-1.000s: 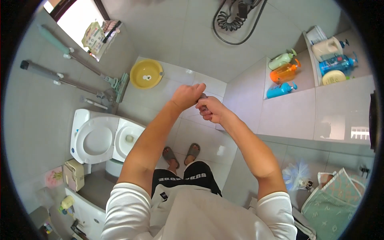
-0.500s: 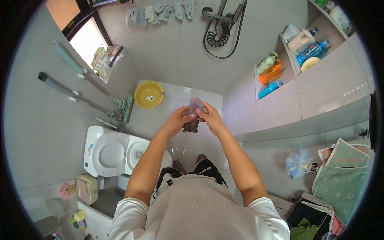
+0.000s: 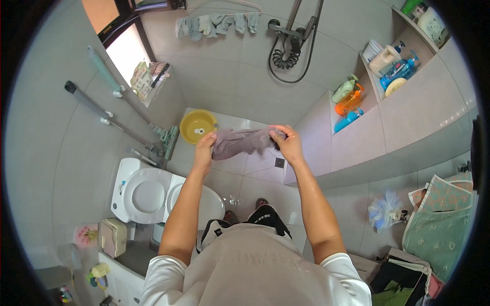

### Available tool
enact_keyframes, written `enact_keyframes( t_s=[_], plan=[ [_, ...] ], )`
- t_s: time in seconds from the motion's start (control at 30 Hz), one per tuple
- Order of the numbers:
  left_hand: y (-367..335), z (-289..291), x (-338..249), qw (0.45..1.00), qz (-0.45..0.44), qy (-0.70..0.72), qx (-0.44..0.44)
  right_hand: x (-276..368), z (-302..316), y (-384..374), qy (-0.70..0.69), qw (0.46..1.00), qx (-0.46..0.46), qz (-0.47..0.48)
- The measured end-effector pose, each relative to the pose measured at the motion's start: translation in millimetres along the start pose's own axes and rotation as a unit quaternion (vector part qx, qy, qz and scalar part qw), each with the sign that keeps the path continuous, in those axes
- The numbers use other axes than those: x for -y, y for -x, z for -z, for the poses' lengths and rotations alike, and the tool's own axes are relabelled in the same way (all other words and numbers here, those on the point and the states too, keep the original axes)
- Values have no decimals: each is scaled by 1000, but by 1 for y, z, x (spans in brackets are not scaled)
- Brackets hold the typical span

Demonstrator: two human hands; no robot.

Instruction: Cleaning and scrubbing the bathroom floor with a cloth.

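A damp-looking mauve piece of cloth is stretched out sideways in front of me above the floor; its exact kind is hard to make out. My left hand pinches its left end with closed fingers. At the other end my right hand grips a bunched edge between thumb and fingers, and a darker part shows there. The cloth sags slightly and its lower edge is ragged with folds. Beyond my left hand a yellow basin stands on the tiled floor.
A white toilet with raised lid is at the left, below wall-hung mops. Socks hang on the far wall beside a shower fixture. Pump bottles fill niches at right; a floor drain lies below my right hand.
My hands have moved apart, the left going left and the right going right. The cloth, bunched upright between them before, is now spread out widthwise. The view has shifted slightly.
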State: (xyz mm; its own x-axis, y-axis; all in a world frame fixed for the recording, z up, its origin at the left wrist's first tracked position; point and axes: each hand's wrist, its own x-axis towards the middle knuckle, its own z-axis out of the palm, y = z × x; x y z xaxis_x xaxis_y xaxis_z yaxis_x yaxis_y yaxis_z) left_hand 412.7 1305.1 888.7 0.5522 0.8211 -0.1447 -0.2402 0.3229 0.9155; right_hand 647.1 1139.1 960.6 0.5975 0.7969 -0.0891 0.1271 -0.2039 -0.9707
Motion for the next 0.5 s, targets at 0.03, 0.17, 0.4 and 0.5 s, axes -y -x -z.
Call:
enact_keyframes(
  t_s=[0.03,0.17,0.4,0.5],
  plan=[
    [2,6,0,997,-9,76,12,1,5,-2,93,992,-34,81],
    [14,-1,-6,971,106,213,37,5,-3,-13,191,957,-54,213],
    [25,1,-6,986,120,-25,-109,25,-26,-32,-15,995,34,92],
    [23,13,-4,977,82,-66,-187,7,-19,-53,55,979,63,186]
  ],
)
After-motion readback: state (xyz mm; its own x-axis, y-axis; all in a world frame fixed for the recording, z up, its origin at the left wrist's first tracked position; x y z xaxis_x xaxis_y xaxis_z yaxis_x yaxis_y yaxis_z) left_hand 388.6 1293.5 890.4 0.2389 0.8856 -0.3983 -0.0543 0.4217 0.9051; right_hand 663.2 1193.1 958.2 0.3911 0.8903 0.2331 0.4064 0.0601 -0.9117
